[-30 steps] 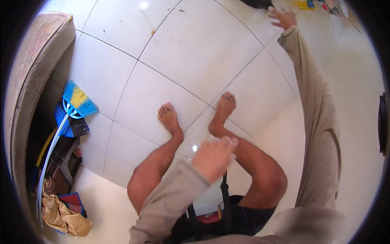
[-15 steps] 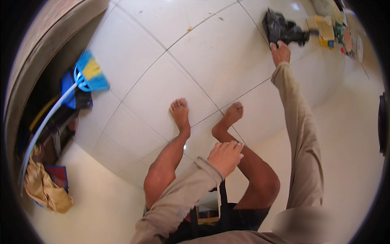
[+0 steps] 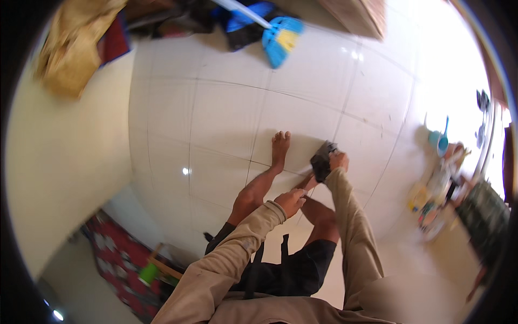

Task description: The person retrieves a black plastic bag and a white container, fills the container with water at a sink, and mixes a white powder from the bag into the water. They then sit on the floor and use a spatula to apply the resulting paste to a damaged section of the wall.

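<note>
Hands first, in the head view: our right hand (image 3: pixel 338 161) sat just right of the frame's centre, its grip closed around a dark grey bundle (image 3: pixel 322 160) that looked like cloth or a small bag. The bundle hung just above the white tiled floor (image 3: pixel 226 124), beside our right foot, which it largely hid. Whether it touched the tiles we could not tell. Our left hand (image 3: pixel 290 201) lay lower, near the middle of the frame, resting against the right knee with the fingers curled loosely inward; it held nothing we could see, so its grip was narrow and empty. Both tan sleeves (image 3: pixel 350 227) ran up from the lower edge. Our left foot (image 3: pixel 280 144) stood bare and flat on the tiles, just left of the bundle and apart from it. Black shorts (image 3: pixel 291 270) filled the lower centre.

Further out, a blue and yellow broom head (image 3: pixel 282 36) lay at the top centre, its pale handle leading away to the upper left. A tan crumpled sack (image 3: pixel 70 54) sat in the upper left corner. At the right edge stood a blurred cluster of small things, among them a teal cup (image 3: pixel 438 141). A red patterned mat (image 3: pixel 121 259) showed at the lower left.
</note>
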Demonstrator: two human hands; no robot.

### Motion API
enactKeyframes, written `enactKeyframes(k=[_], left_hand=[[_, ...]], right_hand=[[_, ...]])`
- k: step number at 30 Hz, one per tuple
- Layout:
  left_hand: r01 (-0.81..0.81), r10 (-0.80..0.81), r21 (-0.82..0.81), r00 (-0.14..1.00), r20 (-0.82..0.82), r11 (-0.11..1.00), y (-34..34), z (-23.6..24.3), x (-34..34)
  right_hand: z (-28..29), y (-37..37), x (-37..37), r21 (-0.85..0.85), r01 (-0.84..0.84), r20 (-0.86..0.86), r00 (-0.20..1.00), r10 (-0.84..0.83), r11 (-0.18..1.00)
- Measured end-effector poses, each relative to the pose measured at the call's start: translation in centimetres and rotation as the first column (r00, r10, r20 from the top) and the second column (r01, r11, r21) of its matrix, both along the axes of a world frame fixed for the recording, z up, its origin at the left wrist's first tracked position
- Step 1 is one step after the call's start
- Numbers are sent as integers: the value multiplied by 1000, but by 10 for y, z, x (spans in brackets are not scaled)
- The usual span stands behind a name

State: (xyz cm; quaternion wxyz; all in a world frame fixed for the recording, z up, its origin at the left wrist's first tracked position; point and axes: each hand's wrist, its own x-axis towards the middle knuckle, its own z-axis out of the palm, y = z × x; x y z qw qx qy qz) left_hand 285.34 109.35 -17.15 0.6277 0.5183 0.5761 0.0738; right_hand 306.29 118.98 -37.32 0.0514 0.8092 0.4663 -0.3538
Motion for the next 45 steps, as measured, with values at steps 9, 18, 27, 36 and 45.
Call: enactKeyframes(k=[9,18,27,36,45], left_hand=[[-721,720,18,692,50,692,-29,26,-85],[-975,997,218,-27,79,-44,-148,-4,-105],[-834,837,110,-547,-36,-540,-245,89,-188],[-613,641,292,-767,3,-734,-318,164,-443],[-423,436,150,-897,71,-894,-405,244,-585]], right_hand=[[26,47,-227,30,-579,-315,768,557,815],[110,15,-454,196,-961,-286,131,949,192],[275,-102,-610,-11,-810,-71,-584,808,-587],[478,-205,-733,368,-278,-37,-958,284,-887],[628,-281,-842,481,158,106,-987,-122,-862]])
